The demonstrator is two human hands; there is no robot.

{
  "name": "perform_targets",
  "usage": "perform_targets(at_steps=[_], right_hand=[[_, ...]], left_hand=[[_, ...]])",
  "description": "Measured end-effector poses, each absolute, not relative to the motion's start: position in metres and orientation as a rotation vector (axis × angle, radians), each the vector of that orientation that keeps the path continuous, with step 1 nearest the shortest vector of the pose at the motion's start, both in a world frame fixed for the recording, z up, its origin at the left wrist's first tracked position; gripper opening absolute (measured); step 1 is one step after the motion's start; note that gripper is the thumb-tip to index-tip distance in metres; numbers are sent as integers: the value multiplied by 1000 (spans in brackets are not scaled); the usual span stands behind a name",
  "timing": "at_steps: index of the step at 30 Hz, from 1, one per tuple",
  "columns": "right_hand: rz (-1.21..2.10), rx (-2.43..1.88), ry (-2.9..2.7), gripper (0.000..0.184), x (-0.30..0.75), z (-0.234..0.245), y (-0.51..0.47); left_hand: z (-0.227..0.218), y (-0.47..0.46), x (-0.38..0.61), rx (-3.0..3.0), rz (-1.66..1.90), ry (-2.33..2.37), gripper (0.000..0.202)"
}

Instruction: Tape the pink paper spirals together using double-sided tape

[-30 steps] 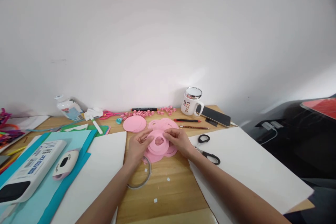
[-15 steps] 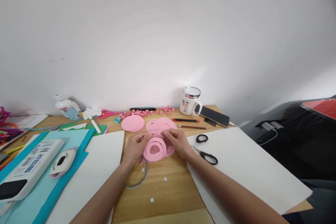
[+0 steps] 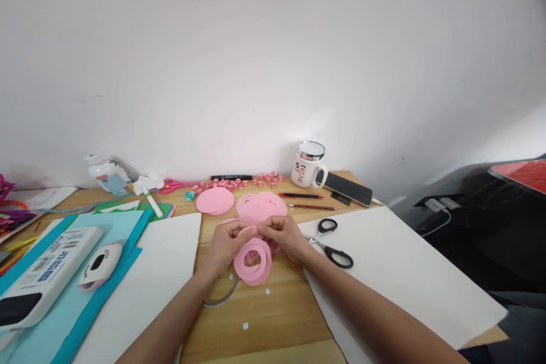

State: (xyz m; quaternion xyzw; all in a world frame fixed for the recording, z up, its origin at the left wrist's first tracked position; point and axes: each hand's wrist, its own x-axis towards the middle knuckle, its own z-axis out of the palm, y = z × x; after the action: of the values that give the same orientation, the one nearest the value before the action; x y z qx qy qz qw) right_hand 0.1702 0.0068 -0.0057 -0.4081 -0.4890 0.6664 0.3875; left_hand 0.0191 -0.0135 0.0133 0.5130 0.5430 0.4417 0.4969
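Both hands meet over the wooden desk, pinching a pink paper spiral [image 3: 265, 274] at its upper edge. My left hand [image 3: 225, 243] is closed on it from the left, thumb and index together. From the right, my right hand [image 3: 286, 235] pinches it close to the left fingertips, which hide the exact grip. The coil hangs below the fingers. More pink paper spirals [image 3: 261, 206] lie behind the hands, partly covered. To their left sits a stack of pink paper discs [image 3: 214, 201]. A grey ring [image 3: 225, 299], like a tape roll, lies beneath my left wrist.
Black-handled scissors [image 3: 339, 257] rest on white paper [image 3: 409, 273] at right. A mug [image 3: 303, 172], phone [image 3: 347, 187], pencil [image 3: 313, 206] and small pink paper rolls [image 3: 230, 184] line the back. At left are teal sheets [image 3: 123, 227] with a white box-shaped device [image 3: 55, 273].
Both hands have come closer together and slightly toward me. The pink spiral between them has moved down, away from the other pink pieces behind.
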Motion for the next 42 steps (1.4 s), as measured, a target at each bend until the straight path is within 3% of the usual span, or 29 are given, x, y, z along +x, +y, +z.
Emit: perform_targets(at_steps=[10, 26, 42], right_hand=[[1958, -652, -1135, 34, 176, -6, 11], [1808, -888, -1187, 29, 174, -12, 11], [1832, -835, -1175, 31, 175, -13, 12]], left_hand=[[9, -13, 15, 1164, 1113, 1276, 25], [10, -13, 15, 1272, 1065, 1306, 23], [8, -12, 15, 1198, 1070, 1255, 24]])
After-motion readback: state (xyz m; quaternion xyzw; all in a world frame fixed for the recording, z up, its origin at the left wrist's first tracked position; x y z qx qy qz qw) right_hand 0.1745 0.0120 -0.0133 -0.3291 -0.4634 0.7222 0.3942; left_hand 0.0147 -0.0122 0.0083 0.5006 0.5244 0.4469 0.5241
